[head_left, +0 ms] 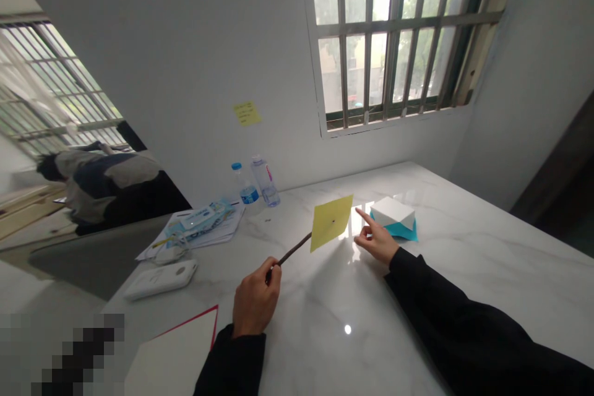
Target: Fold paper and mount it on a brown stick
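Observation:
My left hand [257, 300] is closed around a thin dark stick [295, 249] that slants up to the right. A square yellow sticky note [327, 226] sits at the stick's far end, with a small dark spot near its middle. My right hand [378, 242] holds nothing; its index finger is stretched out toward the note's right edge, and the other fingers are curled. Whether the fingertip touches the paper I cannot tell. Just behind that hand, a white folded paper or box [393, 213] lies on a turquoise piece [408, 232].
Two plastic bottles [264, 182] stand by the wall. Papers and a blue packet [204, 216], a cable and a white device [161, 279] are at left. A red-edged white sheet [174, 359] lies nearer. Another person [106, 176] leans over behind the partition at left.

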The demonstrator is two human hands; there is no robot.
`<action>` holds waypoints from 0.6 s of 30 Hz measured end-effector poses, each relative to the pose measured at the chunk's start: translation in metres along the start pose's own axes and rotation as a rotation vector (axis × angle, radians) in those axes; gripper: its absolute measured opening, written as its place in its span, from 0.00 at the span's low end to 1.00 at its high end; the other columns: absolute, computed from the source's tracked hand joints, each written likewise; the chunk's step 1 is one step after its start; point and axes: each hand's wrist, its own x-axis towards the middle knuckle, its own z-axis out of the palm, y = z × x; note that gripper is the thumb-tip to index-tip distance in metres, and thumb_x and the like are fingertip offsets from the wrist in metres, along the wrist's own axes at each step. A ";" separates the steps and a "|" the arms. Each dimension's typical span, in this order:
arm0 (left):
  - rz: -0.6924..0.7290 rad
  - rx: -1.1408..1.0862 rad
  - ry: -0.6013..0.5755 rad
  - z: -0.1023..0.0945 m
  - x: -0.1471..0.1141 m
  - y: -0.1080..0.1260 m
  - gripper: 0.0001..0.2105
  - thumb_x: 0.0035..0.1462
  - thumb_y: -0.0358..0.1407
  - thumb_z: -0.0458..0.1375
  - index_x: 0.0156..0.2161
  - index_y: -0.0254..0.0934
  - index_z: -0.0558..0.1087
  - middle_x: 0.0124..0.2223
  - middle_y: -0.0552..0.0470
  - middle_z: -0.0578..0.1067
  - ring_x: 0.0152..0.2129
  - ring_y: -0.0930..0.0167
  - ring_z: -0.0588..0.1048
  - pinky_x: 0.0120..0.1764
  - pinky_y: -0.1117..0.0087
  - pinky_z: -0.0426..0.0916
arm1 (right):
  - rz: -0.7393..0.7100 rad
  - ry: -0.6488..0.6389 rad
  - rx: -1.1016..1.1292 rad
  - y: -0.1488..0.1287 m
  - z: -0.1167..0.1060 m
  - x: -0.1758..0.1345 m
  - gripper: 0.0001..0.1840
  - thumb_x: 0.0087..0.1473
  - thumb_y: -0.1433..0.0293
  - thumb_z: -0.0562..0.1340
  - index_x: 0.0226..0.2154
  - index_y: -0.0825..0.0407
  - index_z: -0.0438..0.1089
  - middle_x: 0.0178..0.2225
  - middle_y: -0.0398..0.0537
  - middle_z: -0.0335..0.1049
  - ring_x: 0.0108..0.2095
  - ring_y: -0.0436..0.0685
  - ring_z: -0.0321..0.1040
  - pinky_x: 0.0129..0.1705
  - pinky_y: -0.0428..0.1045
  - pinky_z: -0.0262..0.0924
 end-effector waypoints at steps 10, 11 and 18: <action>-0.015 -0.010 0.006 -0.001 0.000 -0.001 0.12 0.67 0.40 0.47 0.38 0.44 0.73 0.27 0.56 0.75 0.27 0.68 0.73 0.32 0.72 0.55 | 0.047 0.138 -0.065 -0.001 -0.006 0.001 0.40 0.50 0.70 0.59 0.66 0.56 0.59 0.22 0.36 0.65 0.24 0.53 0.63 0.34 0.48 0.59; -0.011 -0.012 0.002 0.000 0.000 -0.001 0.12 0.67 0.40 0.47 0.38 0.44 0.73 0.27 0.56 0.74 0.26 0.68 0.73 0.32 0.72 0.55 | 0.039 0.160 -0.060 -0.001 -0.008 0.002 0.45 0.51 0.69 0.60 0.70 0.55 0.51 0.23 0.35 0.66 0.24 0.53 0.64 0.35 0.48 0.60; -0.004 -0.016 0.001 0.001 0.001 -0.001 0.12 0.67 0.39 0.48 0.38 0.44 0.73 0.26 0.57 0.74 0.26 0.68 0.73 0.32 0.72 0.55 | 0.007 -0.123 -0.257 0.004 -0.004 0.001 0.22 0.48 0.72 0.64 0.47 0.51 0.80 0.21 0.41 0.71 0.24 0.53 0.67 0.31 0.46 0.57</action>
